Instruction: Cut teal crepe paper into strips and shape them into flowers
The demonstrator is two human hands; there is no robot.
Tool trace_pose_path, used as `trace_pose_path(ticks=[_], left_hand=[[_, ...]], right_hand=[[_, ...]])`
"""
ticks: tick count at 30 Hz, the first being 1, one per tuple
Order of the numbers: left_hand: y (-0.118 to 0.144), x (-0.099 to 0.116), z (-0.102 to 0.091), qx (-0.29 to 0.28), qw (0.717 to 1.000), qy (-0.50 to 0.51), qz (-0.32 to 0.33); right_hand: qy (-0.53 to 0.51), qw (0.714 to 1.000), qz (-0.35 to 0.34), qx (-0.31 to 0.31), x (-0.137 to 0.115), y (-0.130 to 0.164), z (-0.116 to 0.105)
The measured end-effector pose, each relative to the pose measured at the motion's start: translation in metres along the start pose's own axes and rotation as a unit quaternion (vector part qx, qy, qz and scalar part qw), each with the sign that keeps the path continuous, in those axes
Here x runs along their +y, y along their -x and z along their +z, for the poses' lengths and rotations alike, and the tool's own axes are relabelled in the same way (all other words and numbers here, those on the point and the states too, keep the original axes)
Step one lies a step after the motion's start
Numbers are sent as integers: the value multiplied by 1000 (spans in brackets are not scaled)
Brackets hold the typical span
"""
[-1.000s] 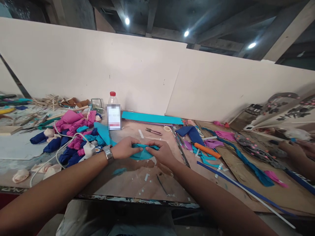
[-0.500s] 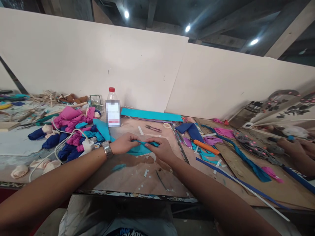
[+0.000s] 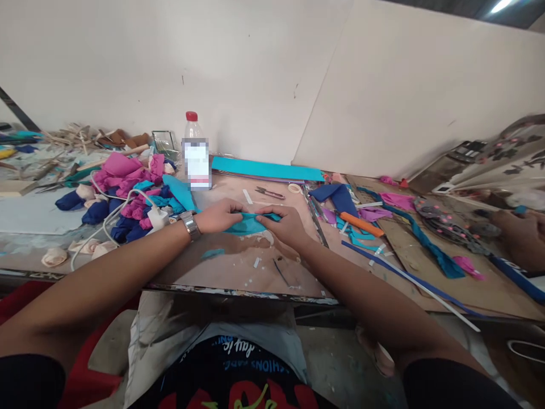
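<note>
Both hands still pinch the turquoise cloth; view tilted downward.

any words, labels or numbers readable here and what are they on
Bottle label: pixelated, unreadable.
Dark shirt at the bottom edge: pale lettering seen upside down, too distorted to read; red and yellow graphics below it, also illegible.
Nothing readable on the turquoise cloth that the left hand and right hand hold.
</note>
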State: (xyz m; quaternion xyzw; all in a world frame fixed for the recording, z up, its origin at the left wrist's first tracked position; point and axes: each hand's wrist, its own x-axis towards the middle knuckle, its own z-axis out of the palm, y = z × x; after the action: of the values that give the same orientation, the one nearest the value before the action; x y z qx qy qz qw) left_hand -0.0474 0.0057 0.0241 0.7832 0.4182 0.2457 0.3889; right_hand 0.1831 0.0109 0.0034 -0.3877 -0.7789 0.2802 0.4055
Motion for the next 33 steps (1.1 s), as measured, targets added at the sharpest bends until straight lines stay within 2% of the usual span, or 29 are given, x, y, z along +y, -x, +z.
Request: trace_pose_path(ticks=[6, 12, 19, 26, 29, 33], left_hand=[[3, 7, 2, 7, 1000, -9, 19], [2, 0, 5, -9, 1000, 8, 21], [6, 3, 7, 17, 992, -83, 89], [7, 1, 12, 101, 968, -197, 119], [6, 0, 12, 101, 958, -237, 125], [7, 1, 13, 92, 960, -233, 124]], right_hand=[[19, 998, -57, -12, -1, 2, 1], [38, 997, -65, -25, -2, 3, 1], [53, 998, -43, 6, -1, 4, 1], [45, 998, -35, 2, -2, 5, 2], [47, 998, -36, 7, 0, 5, 2], [43, 999, -26, 9, 2, 4, 2]])
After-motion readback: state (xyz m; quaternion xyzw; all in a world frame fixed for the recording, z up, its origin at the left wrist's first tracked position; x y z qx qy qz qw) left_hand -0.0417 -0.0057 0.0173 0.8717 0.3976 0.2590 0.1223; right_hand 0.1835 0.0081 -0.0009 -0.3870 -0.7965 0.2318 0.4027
